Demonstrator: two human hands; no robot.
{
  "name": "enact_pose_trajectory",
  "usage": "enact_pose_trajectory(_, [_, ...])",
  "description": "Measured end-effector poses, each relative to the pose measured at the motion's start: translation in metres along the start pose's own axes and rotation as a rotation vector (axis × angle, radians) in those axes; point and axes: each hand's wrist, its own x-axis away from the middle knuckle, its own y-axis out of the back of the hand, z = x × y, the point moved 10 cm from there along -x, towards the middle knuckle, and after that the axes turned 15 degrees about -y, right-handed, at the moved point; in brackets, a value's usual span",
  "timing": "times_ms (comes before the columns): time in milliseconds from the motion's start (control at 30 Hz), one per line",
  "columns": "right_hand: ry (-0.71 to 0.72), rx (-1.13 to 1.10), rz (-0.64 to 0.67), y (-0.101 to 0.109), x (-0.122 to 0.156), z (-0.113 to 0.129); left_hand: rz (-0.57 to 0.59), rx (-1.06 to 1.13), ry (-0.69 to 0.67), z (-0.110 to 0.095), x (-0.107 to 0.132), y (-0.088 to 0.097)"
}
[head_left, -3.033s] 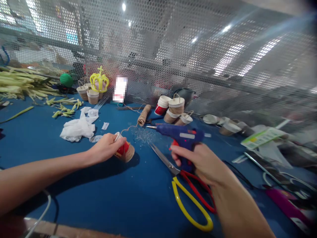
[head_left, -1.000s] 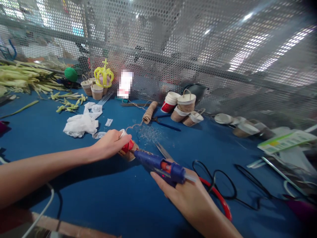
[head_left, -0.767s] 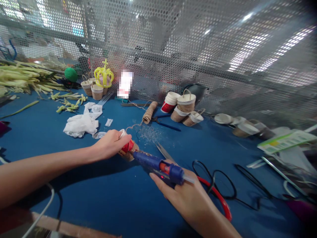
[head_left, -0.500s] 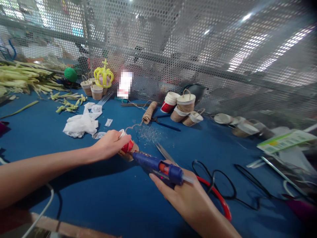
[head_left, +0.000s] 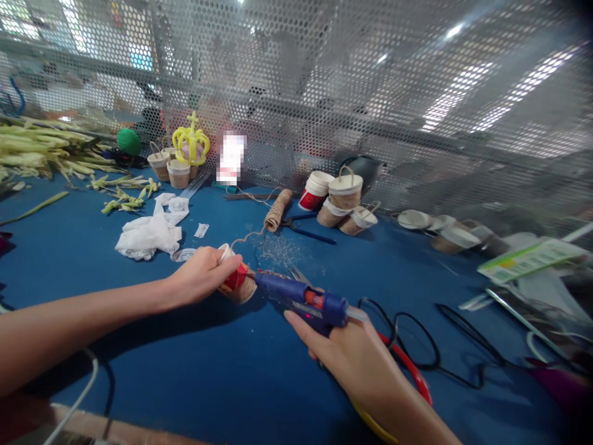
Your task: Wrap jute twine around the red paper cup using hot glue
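Note:
Near the middle of the blue table, my left hand (head_left: 199, 275) is closed round a small paper cup (head_left: 234, 281), tilted on its side. The cup is red and white, and its lower part is wrapped in brown twine. From it a strand runs back to a twine roll (head_left: 278, 210). My right hand (head_left: 347, 346) grips a blue hot glue gun (head_left: 301, 296) with a clear glue stick at its rear. The gun's nozzle is at the wrapped side of the cup; whether it touches is unclear. Scissors (head_left: 299, 275) lie partly hidden behind the gun.
Stacked paper cups (head_left: 315, 188) and twine-wrapped little buckets (head_left: 345, 191) stand at the back. Blue pliers (head_left: 310, 230) lie beside the roll. White lace (head_left: 151, 235) is to the left, and a black cord (head_left: 417, 346) loops at the right. Perforated metal sheeting (head_left: 278, 80) closes the back.
The glue gun's nozzle has shifted slightly up and right along the cup. More of the wrapped twine shows. My left hand keeps its grip on the cup.

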Motion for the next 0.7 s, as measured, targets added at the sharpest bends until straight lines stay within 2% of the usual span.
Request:
enact_pose_trajectory(233, [-0.026,-0.032,0.030,0.001,0.002,-0.003,-0.028,-0.091,-0.031,-0.004,0.000,0.004])
enact_pose_trajectory(700, [-0.129,-0.051,0.096,-0.005,-0.002,-0.012,0.005,-0.143,-0.099,-0.009,0.004,0.001])
